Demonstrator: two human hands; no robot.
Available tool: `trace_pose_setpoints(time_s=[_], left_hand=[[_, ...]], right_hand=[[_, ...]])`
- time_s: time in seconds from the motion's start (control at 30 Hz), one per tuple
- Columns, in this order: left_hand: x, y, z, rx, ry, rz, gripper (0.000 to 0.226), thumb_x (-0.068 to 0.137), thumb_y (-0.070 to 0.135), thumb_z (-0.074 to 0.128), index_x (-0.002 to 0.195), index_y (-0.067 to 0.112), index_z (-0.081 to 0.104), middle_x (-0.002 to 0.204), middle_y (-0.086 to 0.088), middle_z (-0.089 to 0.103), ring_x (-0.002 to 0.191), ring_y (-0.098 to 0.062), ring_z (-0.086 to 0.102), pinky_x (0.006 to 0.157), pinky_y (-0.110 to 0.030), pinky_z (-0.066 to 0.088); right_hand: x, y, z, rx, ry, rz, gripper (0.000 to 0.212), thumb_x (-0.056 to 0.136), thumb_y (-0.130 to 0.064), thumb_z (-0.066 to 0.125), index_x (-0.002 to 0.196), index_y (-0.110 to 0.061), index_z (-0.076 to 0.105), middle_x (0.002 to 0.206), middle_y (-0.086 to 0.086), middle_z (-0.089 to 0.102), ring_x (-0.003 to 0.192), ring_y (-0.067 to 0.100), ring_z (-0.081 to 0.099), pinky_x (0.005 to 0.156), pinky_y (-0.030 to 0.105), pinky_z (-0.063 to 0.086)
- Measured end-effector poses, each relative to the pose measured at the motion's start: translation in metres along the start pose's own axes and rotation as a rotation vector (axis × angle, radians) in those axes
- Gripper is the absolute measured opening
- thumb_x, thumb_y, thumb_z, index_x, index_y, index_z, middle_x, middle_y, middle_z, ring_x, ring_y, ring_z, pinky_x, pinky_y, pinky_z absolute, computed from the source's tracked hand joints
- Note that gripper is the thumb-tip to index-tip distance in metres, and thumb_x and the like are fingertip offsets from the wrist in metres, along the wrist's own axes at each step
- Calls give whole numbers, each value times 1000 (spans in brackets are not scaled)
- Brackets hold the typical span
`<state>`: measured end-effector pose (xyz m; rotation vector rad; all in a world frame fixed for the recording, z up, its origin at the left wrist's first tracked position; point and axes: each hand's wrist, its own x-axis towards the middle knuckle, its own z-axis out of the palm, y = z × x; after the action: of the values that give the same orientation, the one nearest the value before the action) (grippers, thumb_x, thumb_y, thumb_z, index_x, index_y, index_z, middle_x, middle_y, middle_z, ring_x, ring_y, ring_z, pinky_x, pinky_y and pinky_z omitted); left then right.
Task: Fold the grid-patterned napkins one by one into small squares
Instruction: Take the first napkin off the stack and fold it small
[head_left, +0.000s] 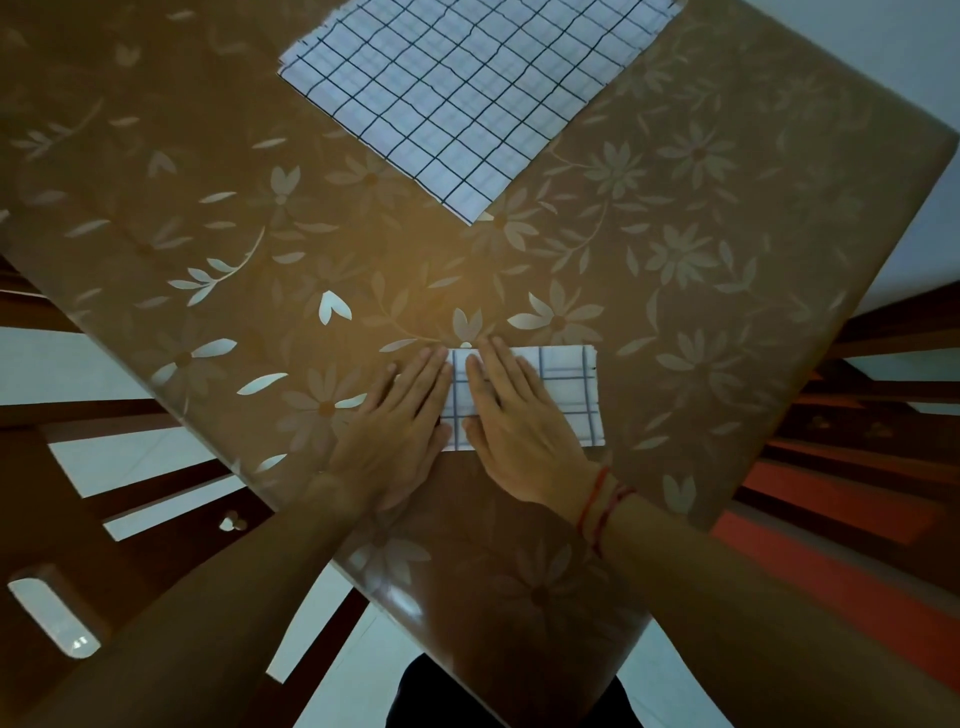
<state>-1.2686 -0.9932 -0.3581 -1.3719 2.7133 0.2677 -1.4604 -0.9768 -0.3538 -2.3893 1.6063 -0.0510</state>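
Note:
A folded white napkin (563, 387) with dark grid lines lies as a short strip near the table's front edge. My left hand (402, 423) rests flat with fingers together over the strip's left end. My right hand (511, 418) lies flat on the strip's middle, palm down, covering part of it. The strip's right end shows stacked layers. Farther back, a stack of unfolded grid-patterned napkins (467, 88) lies spread flat, its corner pointing toward me.
The brown table (208, 234) has a glossy cover with pale flower prints. Its near corner (519, 649) juts toward me. Wooden chair frames (130, 519) stand left; a red-seated chair (857, 467) stands right. Red threads circle my right wrist.

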Motion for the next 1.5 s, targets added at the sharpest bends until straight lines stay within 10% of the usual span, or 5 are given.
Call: trace_pose_setpoints(time_s=[0.73,1.07,1.5], left_hand=[[-2,1,5,20,-19,22,64,99,39,20,151,2,12,160,-14,7,148,-24,3,118,-49,14],[0,2,-1,34,-68,22,66,99,41,22,150,1,16,159,-16,12,148,-26,6,117,-49,18],[6,14,-14,5,-65,-14,63,93,34,26,144,-2,35,153,-19,31,144,-31,24,114,-50,25]], right_hand=[[-26,35,6,-113,-98,31,80,97,-62,20,153,-5,11,160,18,1,149,28,-3,121,47,9],[-73,89,-18,-157,-188,113,68,100,-43,18,152,-1,3,160,17,0,149,26,-2,120,50,11],[-43,83,-52,15,-43,146,78,73,-27,61,143,-3,33,141,15,41,125,31,42,107,46,36]])
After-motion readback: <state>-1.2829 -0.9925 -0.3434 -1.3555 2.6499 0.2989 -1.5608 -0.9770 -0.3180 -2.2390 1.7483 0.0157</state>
